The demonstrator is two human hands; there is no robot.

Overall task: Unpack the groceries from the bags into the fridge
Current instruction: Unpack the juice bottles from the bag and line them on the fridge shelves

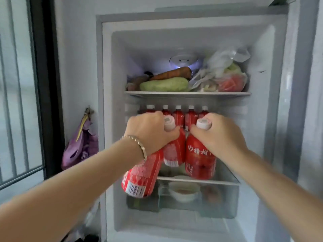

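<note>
Dangling nearest me is the low bottle [141,175] — it hangs from under the left hand [150,131], base swung out toward the room and to the left, long axis slanted, neck hidden in the fist. That one looks likeliest to slip, since the same hand also clamps a second bottle [174,151] by the neck, near upright; two in one grip is a weak hold, I reckon. The right hand [218,135] is wrapped round the neck of a third bottle [201,154], upright, cap up. All three hang just in front of the fridge's [108,102] middle shelf [227,182]. Pushed in carelessly, they could topple the back row [178,114] — upright too, caps up.
</note>
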